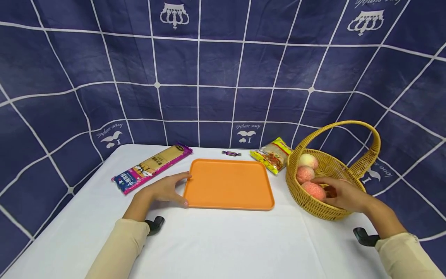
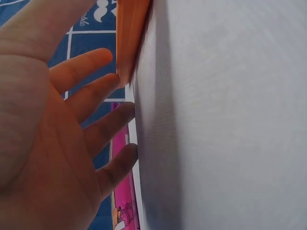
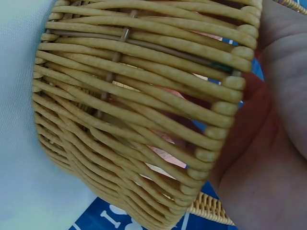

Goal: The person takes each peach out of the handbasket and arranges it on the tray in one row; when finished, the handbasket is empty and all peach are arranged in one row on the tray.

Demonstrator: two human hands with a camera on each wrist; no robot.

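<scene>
A flat orange tray (image 1: 228, 185) lies on the white table. Along its left edge my left hand (image 1: 166, 190) has its fingers spread, fingertips right at the rim, thumb by the near corner. In the left wrist view the fingers are loosely extended beside the tray's side wall. My right hand (image 1: 348, 194) reaches over the rim of a wicker basket (image 1: 296, 190), fingers and thumb round a pink peach (image 1: 313, 190). Wickerwork hides most of those fingers in the right wrist view. Behind that one sit another pink peach (image 1: 304, 174) and a paler peach (image 1: 308, 161).
A long purple-edged food packet (image 1: 150, 167) lies left of the tray. Behind the tray is a small purple wrapped candy (image 1: 231, 153). A yellow snack bag (image 1: 273, 155) lies beside the basket, whose tall handle (image 1: 339, 123) arches above it. Dark blue patterned cloth hangs behind.
</scene>
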